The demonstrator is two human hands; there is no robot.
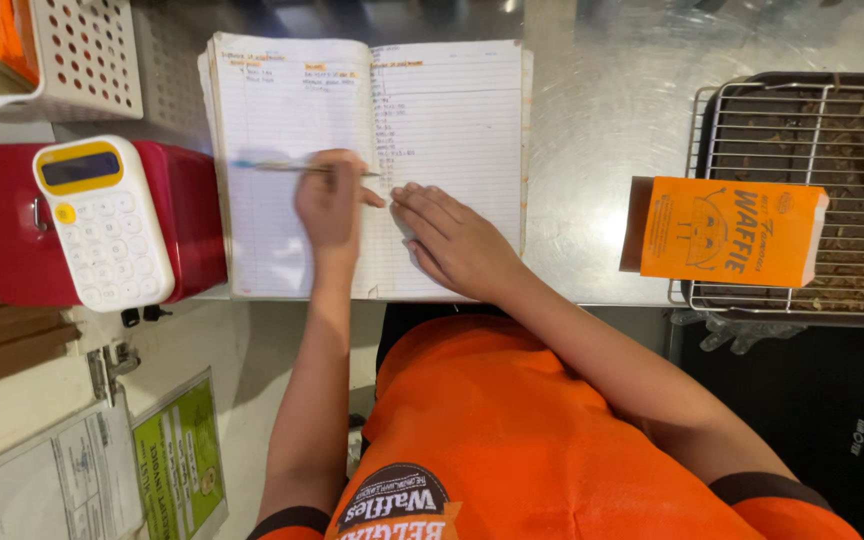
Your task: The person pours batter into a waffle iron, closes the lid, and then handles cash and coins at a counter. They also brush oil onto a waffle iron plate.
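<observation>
Pen [297, 167] in left hand [329, 205] over notebook [452, 110]

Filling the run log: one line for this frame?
left hand: holds pen over notebook | right hand: flat on notebook | nearby: calculator on red box, orange box on rack

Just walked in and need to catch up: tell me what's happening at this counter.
A person in an orange shirt leans over an open lined notebook on a steel counter. The left hand grips a pen over the left page; the right hand rests flat on the right page. A calculator lies on a red box.
</observation>
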